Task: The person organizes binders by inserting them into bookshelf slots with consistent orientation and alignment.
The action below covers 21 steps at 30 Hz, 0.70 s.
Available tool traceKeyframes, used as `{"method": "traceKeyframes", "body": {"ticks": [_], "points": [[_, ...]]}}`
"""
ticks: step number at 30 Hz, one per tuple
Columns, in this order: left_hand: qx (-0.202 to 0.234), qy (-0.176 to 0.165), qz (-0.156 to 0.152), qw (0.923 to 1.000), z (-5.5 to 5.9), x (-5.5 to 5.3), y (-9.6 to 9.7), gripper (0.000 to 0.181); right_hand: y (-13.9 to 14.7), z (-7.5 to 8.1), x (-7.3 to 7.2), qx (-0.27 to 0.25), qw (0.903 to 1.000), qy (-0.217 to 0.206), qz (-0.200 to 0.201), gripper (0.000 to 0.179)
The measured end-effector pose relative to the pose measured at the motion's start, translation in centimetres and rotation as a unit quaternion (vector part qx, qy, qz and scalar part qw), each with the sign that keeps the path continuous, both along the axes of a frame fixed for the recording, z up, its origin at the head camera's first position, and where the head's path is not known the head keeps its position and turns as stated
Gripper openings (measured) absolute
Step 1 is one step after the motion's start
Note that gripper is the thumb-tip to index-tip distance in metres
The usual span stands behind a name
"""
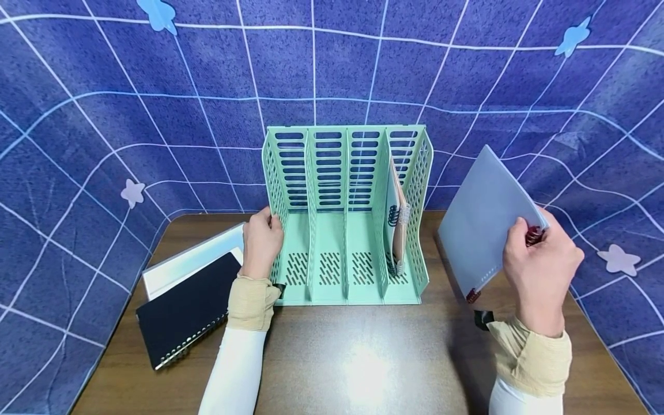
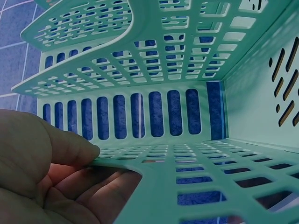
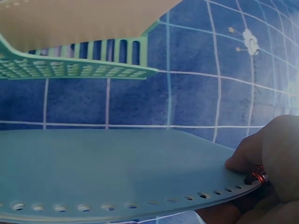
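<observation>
A mint-green file rack [image 1: 329,230] with upright slotted dividers stands on the table. My left hand [image 1: 261,242] pinches the edge of its left side wall; in the left wrist view the thumb [image 2: 77,148] lies on the inner side of that wall. Off to the right, my right hand [image 1: 542,265] grips a light blue spiral notebook [image 1: 482,213] by its bound edge, near a dark red coil. This notebook is tilted, with punched holes along its edge in the right wrist view. Spiral notebooks [image 1: 392,219] stand in the rack's rightmost compartment.
Left of the rack, a black spiral notebook [image 1: 192,311] lies partly over a pale blue and white notebook [image 1: 194,253], close to my left forearm. A blue cloth [image 1: 337,69] with white lines and stars hangs behind the brown table [image 1: 332,357].
</observation>
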<state>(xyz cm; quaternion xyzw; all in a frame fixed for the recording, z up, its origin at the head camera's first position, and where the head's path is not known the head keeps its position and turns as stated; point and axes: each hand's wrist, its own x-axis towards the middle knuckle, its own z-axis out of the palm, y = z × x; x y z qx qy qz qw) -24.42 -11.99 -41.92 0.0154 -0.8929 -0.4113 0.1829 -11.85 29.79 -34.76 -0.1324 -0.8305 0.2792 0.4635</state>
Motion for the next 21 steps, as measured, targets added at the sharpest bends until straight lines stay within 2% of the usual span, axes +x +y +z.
{"method": "traceKeyframes", "body": {"ticks": [6,13,16,21], "points": [[0.001,0.002,-0.001,1.0,0.0,0.0,0.0,0.031,-0.5,1.1,1.1,-0.019,0.9993,0.032,-0.01,0.022],[0.002,-0.005,-0.005,1.0,-0.1,0.1,0.0,0.031,-1.2,2.3,2.8,-0.049,0.9948,0.088,0.016,0.02],[0.001,-0.004,-0.005,1.0,-0.1,0.0,-0.1,0.029,-1.7,2.9,3.3,-0.079,0.9919,0.099,0.012,0.019],[0.002,-0.004,-0.003,1.0,-0.1,0.0,-0.1,0.029,-2.4,3.7,4.0,-0.097,0.9893,0.109,0.005,0.017]]}}
